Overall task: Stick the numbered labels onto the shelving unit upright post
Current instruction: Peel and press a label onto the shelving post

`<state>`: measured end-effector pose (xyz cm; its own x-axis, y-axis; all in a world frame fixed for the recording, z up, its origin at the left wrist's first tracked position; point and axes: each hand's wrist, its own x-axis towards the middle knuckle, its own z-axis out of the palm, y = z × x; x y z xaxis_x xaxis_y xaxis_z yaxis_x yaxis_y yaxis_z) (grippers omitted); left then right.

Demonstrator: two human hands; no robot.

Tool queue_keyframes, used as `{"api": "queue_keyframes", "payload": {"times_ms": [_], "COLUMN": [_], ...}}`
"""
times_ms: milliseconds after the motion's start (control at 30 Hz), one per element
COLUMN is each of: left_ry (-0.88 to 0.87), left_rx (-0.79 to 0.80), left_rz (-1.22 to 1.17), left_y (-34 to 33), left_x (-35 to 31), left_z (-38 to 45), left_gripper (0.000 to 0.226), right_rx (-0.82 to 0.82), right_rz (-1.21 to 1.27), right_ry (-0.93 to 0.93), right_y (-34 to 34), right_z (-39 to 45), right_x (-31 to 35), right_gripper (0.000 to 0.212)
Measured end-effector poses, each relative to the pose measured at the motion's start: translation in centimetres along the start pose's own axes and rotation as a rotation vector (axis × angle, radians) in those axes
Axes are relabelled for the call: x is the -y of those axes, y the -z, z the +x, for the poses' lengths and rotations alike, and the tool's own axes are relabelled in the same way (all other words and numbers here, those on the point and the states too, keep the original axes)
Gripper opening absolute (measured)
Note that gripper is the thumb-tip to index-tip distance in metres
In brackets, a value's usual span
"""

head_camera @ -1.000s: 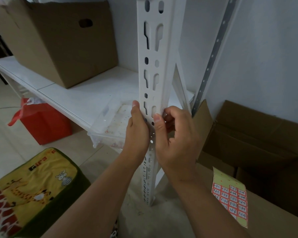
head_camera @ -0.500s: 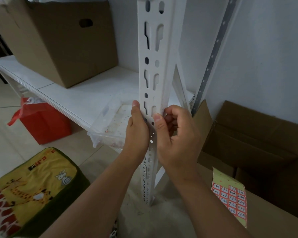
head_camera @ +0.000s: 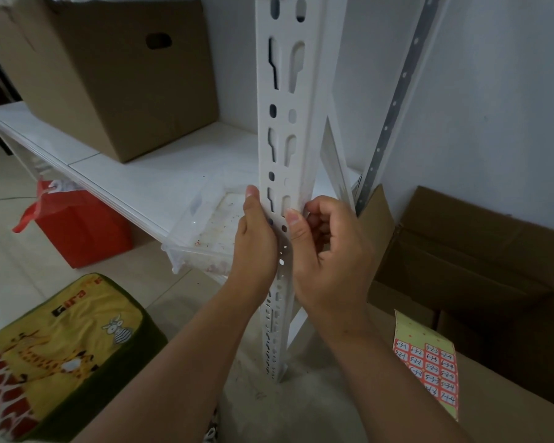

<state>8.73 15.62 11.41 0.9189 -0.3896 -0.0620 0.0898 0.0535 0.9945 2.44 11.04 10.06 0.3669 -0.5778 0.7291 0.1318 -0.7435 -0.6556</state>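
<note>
The white slotted upright post (head_camera: 283, 100) of the shelving unit stands in the middle of the view. My left hand (head_camera: 258, 241) holds the post's left edge, thumb along the front and fingers hidden behind it. My right hand (head_camera: 327, 251) is curled around the post's right edge, its thumb pressing on the front face at about shelf height. Whether a label lies under the fingers is hidden. A yellow sheet of red numbered labels (head_camera: 426, 362) lies on a flat cardboard box (head_camera: 506, 407) at the lower right.
A large cardboard box (head_camera: 109, 75) stands on the white shelf (head_camera: 160, 180). A clear plastic tray (head_camera: 205, 231) juts from the shelf edge. A red bag (head_camera: 77, 228) and a giraffe-print stool (head_camera: 61, 356) sit on the floor. An open box (head_camera: 480, 247) is at right.
</note>
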Motion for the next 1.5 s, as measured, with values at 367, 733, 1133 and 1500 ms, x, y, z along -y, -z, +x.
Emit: {"api": "queue_keyframes", "payload": {"times_ms": [367,733,1133,1500], "left_ry": [-0.018,-0.072,-0.057,-0.063], "left_rx": [0.025,0.019,-0.003,-0.017], "left_rz": [-0.010,-0.014,-0.002,0.001], "left_y": [0.24,0.25,0.02,0.04], "left_x": [0.28,0.46,0.34,0.34], "left_z": [0.17,0.51,0.31,0.43], "left_gripper": [0.061,0.056,0.055,0.053], "right_rx": [-0.040,-0.059,0.001,-0.063], "right_rz": [0.030,-0.058,0.067,-0.015], "right_ry": [-0.069,0.003,-0.111,-0.028], "right_y": [-0.21,-0.54,-0.31,-0.59], "right_z": [-0.34,-0.53,-0.36,-0.47], "right_x": [0.08,0.49,0.65,0.74], "right_gripper": [0.025,0.016,0.013,0.015]}}
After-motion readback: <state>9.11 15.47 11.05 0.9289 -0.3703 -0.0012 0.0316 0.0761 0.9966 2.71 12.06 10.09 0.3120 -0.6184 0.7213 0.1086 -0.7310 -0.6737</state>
